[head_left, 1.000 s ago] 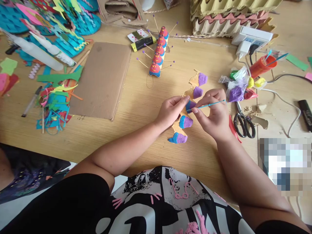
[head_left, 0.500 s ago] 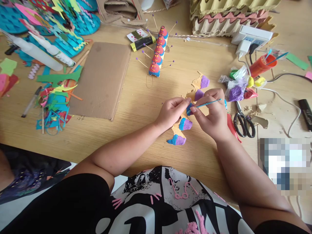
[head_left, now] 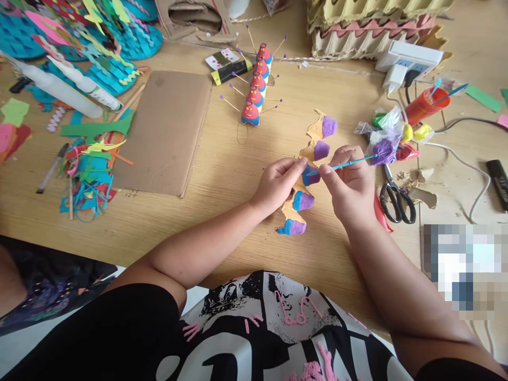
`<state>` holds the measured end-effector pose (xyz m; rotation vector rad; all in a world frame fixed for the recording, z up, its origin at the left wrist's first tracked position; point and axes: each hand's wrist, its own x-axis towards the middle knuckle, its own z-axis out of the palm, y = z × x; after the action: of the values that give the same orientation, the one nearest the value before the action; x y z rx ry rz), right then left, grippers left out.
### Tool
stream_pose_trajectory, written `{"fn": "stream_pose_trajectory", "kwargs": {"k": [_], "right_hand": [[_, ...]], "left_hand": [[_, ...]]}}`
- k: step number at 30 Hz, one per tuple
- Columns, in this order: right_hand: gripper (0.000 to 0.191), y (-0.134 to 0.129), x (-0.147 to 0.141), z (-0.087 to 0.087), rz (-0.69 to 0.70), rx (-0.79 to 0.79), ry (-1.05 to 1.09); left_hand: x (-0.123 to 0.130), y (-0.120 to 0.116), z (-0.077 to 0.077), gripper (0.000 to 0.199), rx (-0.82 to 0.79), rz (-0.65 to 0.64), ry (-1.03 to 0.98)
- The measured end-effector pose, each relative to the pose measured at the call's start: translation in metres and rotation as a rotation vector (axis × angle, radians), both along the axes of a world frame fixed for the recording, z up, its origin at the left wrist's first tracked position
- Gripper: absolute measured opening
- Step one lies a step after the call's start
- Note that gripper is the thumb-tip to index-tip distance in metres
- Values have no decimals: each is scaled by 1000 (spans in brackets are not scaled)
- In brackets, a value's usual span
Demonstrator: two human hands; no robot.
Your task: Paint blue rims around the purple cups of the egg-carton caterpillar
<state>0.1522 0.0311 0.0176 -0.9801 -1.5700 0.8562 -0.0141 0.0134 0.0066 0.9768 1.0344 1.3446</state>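
My left hand point(head_left: 281, 181) pinches the middle of an egg-carton strip point(head_left: 305, 203), whose cups carry purple and blue clay along one side. Purple alone covers the two far cups, while the nearer ones show purple and blue. Between the thumb and fingers of my right hand point(head_left: 350, 185) is a thin blue modelling tool point(head_left: 349, 164). Its flat end lies at the blue patch of the middle cup. Farther back stands a finished-looking caterpillar point(head_left: 256, 95) of red and blue cups with smiling faces and pin-like legs.
Right of my hands lie bagged clay point(head_left: 384, 151), black scissors point(head_left: 392, 198), an orange cup point(head_left: 428, 106) and a power strip point(head_left: 410, 57). At left are a cardboard sheet point(head_left: 166, 132), paper scraps point(head_left: 89, 169) and glue bottles point(head_left: 59, 87). Egg trays point(head_left: 365, 37) are stacked behind.
My right hand has shifted slightly right, drawing the tool back and uncovering more of the middle cup. The strip has turned a little in my left hand.
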Motion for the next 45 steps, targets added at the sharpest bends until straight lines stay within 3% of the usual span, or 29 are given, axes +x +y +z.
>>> {"fn": "stream_pose_trajectory", "kwargs": {"k": [7, 10, 15, 18, 22, 28, 34, 39, 45], "right_hand": [[29, 0, -2, -1, 15, 43, -40], [31, -1, -4, 3, 29, 43, 57], [31, 8, 0, 3, -15, -146, 417], [35, 15, 3, -6, -28, -236, 431], [45, 14, -1, -14, 27, -337, 353], [48, 8, -6, -13, 168, -444, 385], [44, 2, -10, -8, 327, -572, 499], [44, -1, -13, -6, 318, -588, 562], [46, -3, -16, -3, 292, -609, 613]], "left_hand": [[0, -3, 2, 42, 17, 10, -1], [0, -2, 3, 47, 55, 5, 5], [0, 2, 4, 50, -31, 5, -70], [2, 4, 7, 57, -135, -27, -152], [2, 6, 9, 60, -157, -72, -257], [-2, 10, 12, 59, -289, -188, -404], [-3, 8, 14, 60, -296, -201, -349], [-2, 6, 11, 59, -308, -208, -372], [0, 6, 11, 43, -357, -205, -453]]}}
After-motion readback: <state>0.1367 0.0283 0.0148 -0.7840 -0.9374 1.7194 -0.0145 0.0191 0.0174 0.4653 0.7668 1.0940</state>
